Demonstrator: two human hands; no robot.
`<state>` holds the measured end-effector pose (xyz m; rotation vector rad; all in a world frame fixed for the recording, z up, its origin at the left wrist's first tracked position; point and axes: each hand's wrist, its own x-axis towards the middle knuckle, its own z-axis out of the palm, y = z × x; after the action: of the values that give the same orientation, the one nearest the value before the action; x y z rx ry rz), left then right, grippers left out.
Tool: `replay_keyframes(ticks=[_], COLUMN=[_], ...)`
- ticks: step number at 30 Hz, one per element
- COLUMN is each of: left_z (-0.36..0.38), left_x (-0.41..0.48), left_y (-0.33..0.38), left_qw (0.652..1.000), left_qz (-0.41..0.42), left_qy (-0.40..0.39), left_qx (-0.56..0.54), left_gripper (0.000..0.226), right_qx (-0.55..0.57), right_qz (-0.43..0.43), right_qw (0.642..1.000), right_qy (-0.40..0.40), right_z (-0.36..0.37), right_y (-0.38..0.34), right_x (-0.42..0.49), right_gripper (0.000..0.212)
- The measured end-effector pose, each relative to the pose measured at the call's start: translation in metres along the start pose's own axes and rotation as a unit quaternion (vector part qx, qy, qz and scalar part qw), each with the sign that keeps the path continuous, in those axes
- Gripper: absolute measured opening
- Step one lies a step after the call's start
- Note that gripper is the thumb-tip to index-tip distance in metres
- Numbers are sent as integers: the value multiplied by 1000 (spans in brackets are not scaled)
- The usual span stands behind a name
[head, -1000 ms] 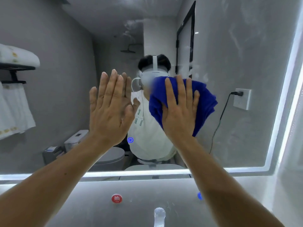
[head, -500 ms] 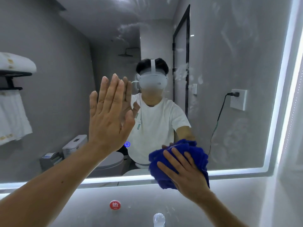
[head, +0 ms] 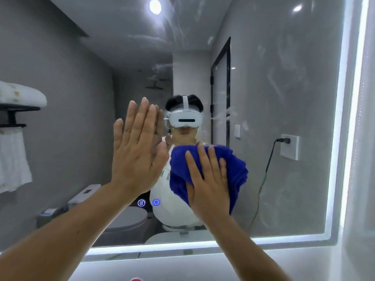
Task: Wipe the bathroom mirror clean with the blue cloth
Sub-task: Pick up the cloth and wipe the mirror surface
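The bathroom mirror (head: 284,98) fills most of the head view, with a lit white strip along its bottom and right edges. Pale smears streak its upper and right glass. My right hand (head: 209,179) lies flat, fingers straight, and presses the bunched blue cloth (head: 233,171) against the glass near the middle. Part of the cloth is hidden under my palm. My left hand (head: 138,151) is flat against the mirror to the left of the cloth, fingers straight and together, and holds nothing.
Two lit touch icons (head: 149,202) glow on the glass just below my left hand. The mirror reflects a person in a white headset, a toilet, a towel rack at left and a wall socket with a plugged cord (head: 289,147). A red knob (head: 136,279) peeks at the bottom edge.
My right hand has carried the blue cloth up from the mirror's lower edge to the middle of the glass. My left hand has stayed flat in the same spot.
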<state>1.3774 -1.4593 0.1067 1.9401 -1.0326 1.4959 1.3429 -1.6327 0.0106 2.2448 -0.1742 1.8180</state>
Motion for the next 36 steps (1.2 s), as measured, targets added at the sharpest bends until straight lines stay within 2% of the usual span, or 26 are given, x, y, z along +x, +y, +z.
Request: replay_keyframes(ticks=[3, 6, 11, 15, 19, 24, 29, 31, 36], left_z=[-2, -7, -12, -12, -8, -7, -16, -23, -35], left_x=[-2, 0, 16, 32, 40, 34, 33, 37, 46], left_y=[-3, -11, -26, -29, -21, -12, -13, -17, -27], left_qw=[1000, 999, 998, 997, 997, 998, 998, 998, 997], left_qz=[16, 28, 28, 25, 13, 14, 22, 21, 13], left_qy=[5, 17, 45, 75, 81, 64, 59, 59, 75], left_qx=[5, 9, 16, 6, -9, 0, 5, 7, -2], left_gripper=[66, 66, 68, 66, 65, 68, 68, 69, 69], right_qx=[-36, -42, 21, 31, -9, -25, -25, -18, 41], right_qz=[-53, -63, 99, 116, 94, 17, -34, -42, 77], right_qw=[997, 996, 994, 992, 995, 1000, 998, 997, 989], right_qy=[-39, -47, 28, 31, 35, -1, 46, 57, 119], right_z=[0, -10, -31, -37, -26, -8, -13, -18, -34], right_y=[19, 36, 41, 25, 11, 9, 23, 27, 18], right_x=[-50, -42, 90, 163, 133, 42, 35, 54, 153], right_gripper=[51, 53, 54, 59, 59, 78, 54, 51, 48])
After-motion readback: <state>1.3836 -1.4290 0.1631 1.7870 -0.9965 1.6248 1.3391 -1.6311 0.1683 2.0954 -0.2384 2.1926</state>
